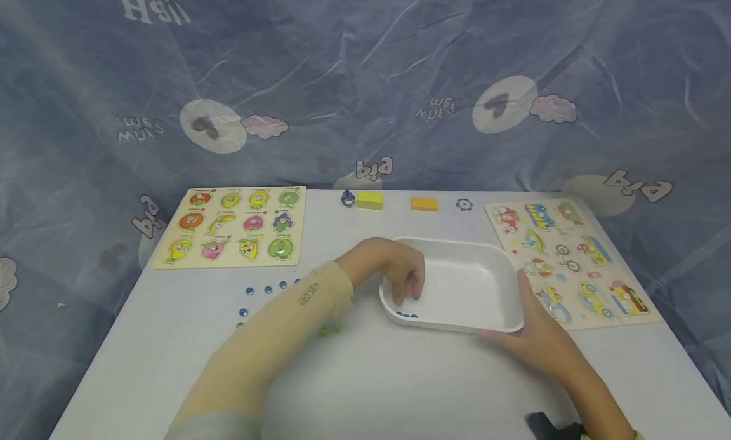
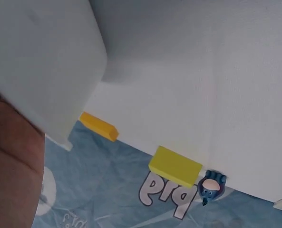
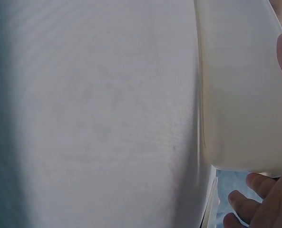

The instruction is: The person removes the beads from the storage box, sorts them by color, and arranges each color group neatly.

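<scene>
In the head view my left hand [image 1: 407, 272] reaches down into a white tray [image 1: 462, 327] from its left side. Two fingertips point downward, a small gap apart, just above a few blue glass gems [image 1: 407, 315] in the near left corner. No gem shows between them. My right hand [image 1: 539, 332] grips the tray's near right corner, thumb along the front and fingers at the side. The right wrist view shows the same hand [image 3: 269, 204] against the tray's pale outer wall [image 3: 245, 95]. Part of the left hand [image 2: 12, 166] shows beside the tray in the left wrist view.
More blue gems [image 1: 268, 289] and green gems [image 1: 324, 331] lie left of the tray, partly behind the left sleeve. A fruit puzzle board [image 1: 230, 240] sits back left, a vehicle board [image 1: 605, 268] right. Yellow-green [image 1: 369, 200] and orange blocks [image 1: 424, 204] and small figures stand along the back edge.
</scene>
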The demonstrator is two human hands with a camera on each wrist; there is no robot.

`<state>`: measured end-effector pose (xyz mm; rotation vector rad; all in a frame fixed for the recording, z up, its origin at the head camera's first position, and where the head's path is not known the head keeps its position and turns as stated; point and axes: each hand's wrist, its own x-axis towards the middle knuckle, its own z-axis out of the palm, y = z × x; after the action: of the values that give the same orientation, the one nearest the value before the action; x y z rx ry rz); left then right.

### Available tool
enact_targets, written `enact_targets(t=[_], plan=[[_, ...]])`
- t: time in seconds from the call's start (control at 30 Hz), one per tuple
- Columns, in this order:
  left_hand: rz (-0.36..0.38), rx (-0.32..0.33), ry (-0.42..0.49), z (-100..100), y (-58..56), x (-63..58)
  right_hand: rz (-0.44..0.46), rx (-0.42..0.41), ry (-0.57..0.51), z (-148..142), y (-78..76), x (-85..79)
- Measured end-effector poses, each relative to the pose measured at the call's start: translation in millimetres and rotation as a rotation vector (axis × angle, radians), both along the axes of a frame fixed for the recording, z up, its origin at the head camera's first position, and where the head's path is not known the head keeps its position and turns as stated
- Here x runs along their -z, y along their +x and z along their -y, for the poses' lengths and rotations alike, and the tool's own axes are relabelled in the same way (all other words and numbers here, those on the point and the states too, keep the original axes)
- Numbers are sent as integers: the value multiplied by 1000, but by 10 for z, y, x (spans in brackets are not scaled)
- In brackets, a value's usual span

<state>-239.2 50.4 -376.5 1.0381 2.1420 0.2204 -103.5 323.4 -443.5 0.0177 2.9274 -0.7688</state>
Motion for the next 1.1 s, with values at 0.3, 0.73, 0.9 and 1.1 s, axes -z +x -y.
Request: enact_targets(t=[0.3,0.73,0.9,1.1], plan=[[6,50,-46,-49,23,111,-1,-2,11,-12,-2,10],[-15,109,-50,-96,127,223,-5,-9,-4,-1,-1,-2],[12,119,22,-109,162,251,-3,-13,-2,-8,-3,-9],[37,90,63,-129,180,291,-2,-17,-2,-2,7,-29]])
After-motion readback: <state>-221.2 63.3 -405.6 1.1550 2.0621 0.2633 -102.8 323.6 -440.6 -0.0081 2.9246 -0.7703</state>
